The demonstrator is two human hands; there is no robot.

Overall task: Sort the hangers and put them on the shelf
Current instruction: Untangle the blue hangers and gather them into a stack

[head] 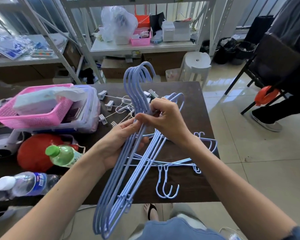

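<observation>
Several blue wire hangers (118,186) are stacked together in a bunch, hooks pointing up over the dark table (194,104). My left hand (121,144) holds the bunch from underneath at its shoulders. My right hand (164,118) pinches the bunch at the necks just below the hooks. More light-blue hangers (168,181) lie loose on the table under my hands, hooks toward the near edge. White clip hangers (114,108) lie in a heap behind my hands. The white metal shelf (145,46) stands beyond the table.
A pink basket (31,116) sits on a clear box at the table's left. A red ball (33,153), a green-capped bottle (62,155) and water bottles (24,184) crowd the near left. A white stool (196,66) stands behind the table. A person's legs and chair (274,94) are at right.
</observation>
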